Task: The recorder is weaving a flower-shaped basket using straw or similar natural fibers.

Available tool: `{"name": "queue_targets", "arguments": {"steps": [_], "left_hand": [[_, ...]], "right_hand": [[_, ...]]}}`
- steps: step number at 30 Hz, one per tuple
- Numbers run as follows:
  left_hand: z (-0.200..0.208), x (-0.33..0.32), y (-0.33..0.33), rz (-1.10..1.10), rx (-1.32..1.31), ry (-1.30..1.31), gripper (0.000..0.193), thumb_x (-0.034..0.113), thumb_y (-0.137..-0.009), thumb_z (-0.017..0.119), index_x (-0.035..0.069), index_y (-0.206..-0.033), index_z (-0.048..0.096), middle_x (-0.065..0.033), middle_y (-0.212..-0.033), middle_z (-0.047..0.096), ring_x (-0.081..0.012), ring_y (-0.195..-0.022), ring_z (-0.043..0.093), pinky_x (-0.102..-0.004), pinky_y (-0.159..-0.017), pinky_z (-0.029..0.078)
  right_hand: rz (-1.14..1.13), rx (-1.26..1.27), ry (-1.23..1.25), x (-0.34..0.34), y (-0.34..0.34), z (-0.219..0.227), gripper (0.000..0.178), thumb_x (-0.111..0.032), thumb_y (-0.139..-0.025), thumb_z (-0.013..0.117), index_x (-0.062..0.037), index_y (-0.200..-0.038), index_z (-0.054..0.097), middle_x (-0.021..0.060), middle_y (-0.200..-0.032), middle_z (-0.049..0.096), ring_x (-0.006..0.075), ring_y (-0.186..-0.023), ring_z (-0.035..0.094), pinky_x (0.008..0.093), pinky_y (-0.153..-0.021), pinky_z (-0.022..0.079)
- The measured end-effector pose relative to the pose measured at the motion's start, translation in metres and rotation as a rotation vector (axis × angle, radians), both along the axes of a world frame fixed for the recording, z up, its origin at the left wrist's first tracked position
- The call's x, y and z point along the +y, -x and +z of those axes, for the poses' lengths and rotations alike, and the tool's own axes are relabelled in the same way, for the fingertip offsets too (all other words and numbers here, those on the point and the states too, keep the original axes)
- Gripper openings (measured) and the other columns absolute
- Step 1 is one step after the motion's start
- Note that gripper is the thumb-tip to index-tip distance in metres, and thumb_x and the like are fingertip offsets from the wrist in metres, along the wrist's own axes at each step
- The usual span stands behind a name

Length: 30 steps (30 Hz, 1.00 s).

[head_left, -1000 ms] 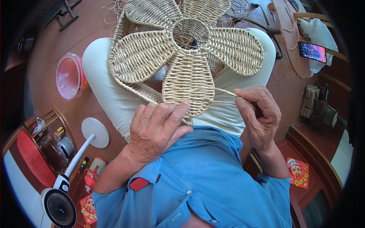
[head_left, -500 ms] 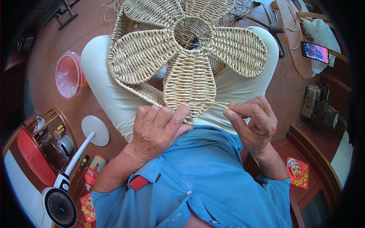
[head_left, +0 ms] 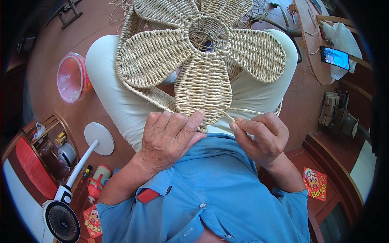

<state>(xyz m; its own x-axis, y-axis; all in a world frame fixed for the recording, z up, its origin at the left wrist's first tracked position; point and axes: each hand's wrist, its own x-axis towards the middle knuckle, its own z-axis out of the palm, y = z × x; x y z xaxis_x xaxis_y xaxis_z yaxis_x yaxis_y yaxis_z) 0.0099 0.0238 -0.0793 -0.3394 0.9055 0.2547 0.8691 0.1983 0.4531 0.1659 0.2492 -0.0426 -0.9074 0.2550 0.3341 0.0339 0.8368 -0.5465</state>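
- Centrally, we list one woven flower [head_left: 203, 87] of twisted straw-coloured cord, five petals showing around a ringed opening, lying across the lap on pale trousers [head_left: 106, 77].
- Left hand [head_left: 168, 135]: we note it clasping the lower petal at its bottom left edge, thumb tip on the weave, other fingertips hidden.
- Right hand [head_left: 263, 135]: we note thumb and forefinger pinching a cord strand [head_left: 228, 116] just beside the same petal's lower right edge.
- Second strand [head_left: 247, 110]: we trace it from that petal's right edge, passing above the right hand.
- Surroundings: we enter a pink bucket [head_left: 73, 77] to the left, a white-stemmed fan [head_left: 61, 220] at lower left, a lit phone [head_left: 335, 58] at upper right.
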Motion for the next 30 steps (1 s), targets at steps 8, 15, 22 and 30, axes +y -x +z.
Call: {"name": "queue_targets", "arguments": {"steps": [8, 15, 22, 30], "left_hand": [[0.0, -0.001, 0.001, -0.004, -0.006, 0.006, 0.07, 0.04, -0.082, 0.092, 0.012, -0.144, 0.072, 0.0015, -0.097, 0.058, -0.0192, -0.087, 0.058, -0.0386, -0.079, 0.042], [0.001, -0.002, 0.002, -0.002, -0.006, 0.011, 0.07, 0.04, -0.083, 0.091, 0.012, -0.144, 0.072, 0.0014, -0.098, 0.058, -0.0199, -0.088, 0.058, -0.039, -0.079, 0.042], [0.004, 0.001, 0.0, 0.008, -0.01, 0.016, 0.07, 0.04, -0.084, 0.091, 0.012, -0.145, 0.071, 0.0017, -0.099, 0.059, -0.0196, -0.089, 0.058, -0.0389, -0.081, 0.042], [0.015, 0.005, 0.005, -0.025, -0.078, 0.069, 0.071, 0.035, -0.084, 0.091, 0.009, -0.147, 0.069, -0.001, -0.099, 0.058, -0.0213, -0.089, 0.058, -0.0406, -0.081, 0.041]], "right_hand": [[0.028, -0.051, -0.007, -0.01, 0.008, 0.001, 0.019, -0.004, -0.076, 0.094, -0.0083, -0.09, 0.081, 0.0008, -0.073, 0.064, 0.0158, -0.061, 0.061, 0.0327, -0.053, 0.046], [-0.023, -0.092, 0.142, -0.014, 0.017, 0.004, 0.016, -0.005, -0.078, 0.091, -0.0102, -0.085, 0.078, 0.0018, -0.074, 0.061, 0.019, -0.06, 0.061, 0.0355, -0.054, 0.048], [0.017, -0.085, 0.194, -0.018, 0.017, 0.005, 0.016, -0.003, -0.079, 0.091, -0.0092, -0.086, 0.078, 0.0028, -0.075, 0.063, 0.0197, -0.063, 0.064, 0.0363, -0.056, 0.051], [-0.027, -0.101, 0.238, -0.016, 0.018, 0.0, 0.014, -0.006, -0.083, 0.091, -0.0084, -0.086, 0.078, 0.004, -0.077, 0.066, 0.0195, -0.063, 0.066, 0.0367, -0.056, 0.051]]}}
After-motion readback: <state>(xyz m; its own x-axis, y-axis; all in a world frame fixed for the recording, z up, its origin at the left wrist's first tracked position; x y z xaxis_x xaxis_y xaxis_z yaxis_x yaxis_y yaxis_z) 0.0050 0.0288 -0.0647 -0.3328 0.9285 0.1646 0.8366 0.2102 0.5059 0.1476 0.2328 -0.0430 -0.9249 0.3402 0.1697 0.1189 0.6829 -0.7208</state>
